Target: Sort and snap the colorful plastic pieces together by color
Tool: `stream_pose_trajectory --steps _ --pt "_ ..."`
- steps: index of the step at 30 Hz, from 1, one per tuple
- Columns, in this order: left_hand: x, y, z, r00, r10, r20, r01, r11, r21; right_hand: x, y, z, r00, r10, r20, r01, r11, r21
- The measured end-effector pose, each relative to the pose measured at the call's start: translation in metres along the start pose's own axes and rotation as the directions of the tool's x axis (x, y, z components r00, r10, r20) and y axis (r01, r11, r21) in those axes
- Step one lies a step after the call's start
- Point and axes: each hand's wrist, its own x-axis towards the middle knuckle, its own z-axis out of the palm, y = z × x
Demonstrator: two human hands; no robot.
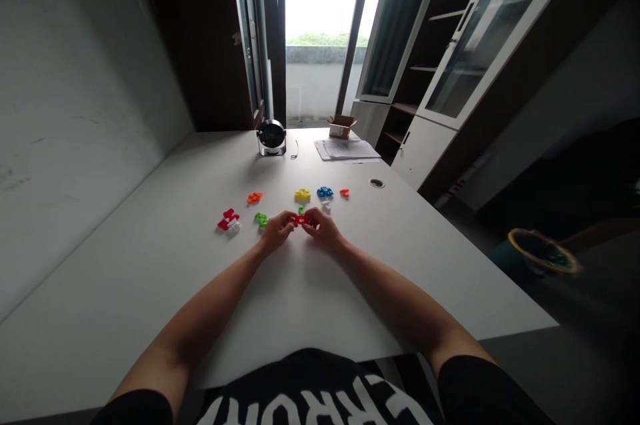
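Between my two hands is a small red plastic piece (pixel 301 219), held at its sides by the fingertips. My left hand (pixel 280 228) pinches its left side and my right hand (pixel 321 226) its right. A green piece (pixel 301 210) shows just behind the red one; whether they touch I cannot tell. Left of my left hand lies another green piece (pixel 261 219), with red pieces (pixel 229 218) and a white piece (pixel 234 225) farther left. Beyond my hands are orange pieces (pixel 255 197), yellow pieces (pixel 303 195), blue pieces (pixel 325 191), a white piece (pixel 327 206) and a small orange piece (pixel 345 192).
At the white table's (pixel 150 265) far side stand a round black device (pixel 272 135) on a stand and an open cardboard box (pixel 341 126). Papers (pixel 347 149) lie before the box. A cable hole (pixel 377 183) is at the right edge. A bin (pixel 540 255) stands right, on the floor.
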Motion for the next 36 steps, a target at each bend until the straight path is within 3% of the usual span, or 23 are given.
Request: stream_pose_trajectory --steps 3,6,12,16,22,27,36 --pt "-0.001 0.002 -0.001 0.999 0.012 0.039 -0.011 1.0 -0.026 -0.001 -0.002 0.001 1.0 -0.018 0.006 0.019 0.998 -0.067" --pt "-0.002 0.006 -0.001 0.999 0.005 0.04 -0.009 0.994 0.11 -0.001 -0.006 0.001 0.999 -0.034 0.004 0.034 0.992 -0.119" --pt "0.0 0.002 -0.001 0.995 -0.061 -0.075 0.082 0.939 0.334 -0.001 -0.009 -0.001 0.996 -0.082 -0.025 0.076 0.981 -0.181" --pt "0.002 -0.001 -0.004 0.99 -0.061 -0.13 0.107 0.917 0.385 -0.001 -0.009 -0.001 0.997 -0.066 -0.043 0.055 0.975 -0.217" --pt "0.001 0.006 -0.006 1.0 0.0 -0.028 0.008 0.961 0.278 -0.001 -0.011 -0.002 0.998 -0.05 -0.026 0.04 0.955 -0.295" --pt "0.0 0.008 -0.006 0.997 -0.017 0.073 0.006 0.991 0.137 -0.001 -0.01 -0.002 0.996 -0.085 -0.006 0.079 0.95 -0.301" --pt "0.003 -0.004 -0.005 0.997 -0.024 0.078 0.026 0.999 -0.021 0.0 -0.004 -0.001 0.994 -0.11 0.021 0.111 0.947 -0.3"
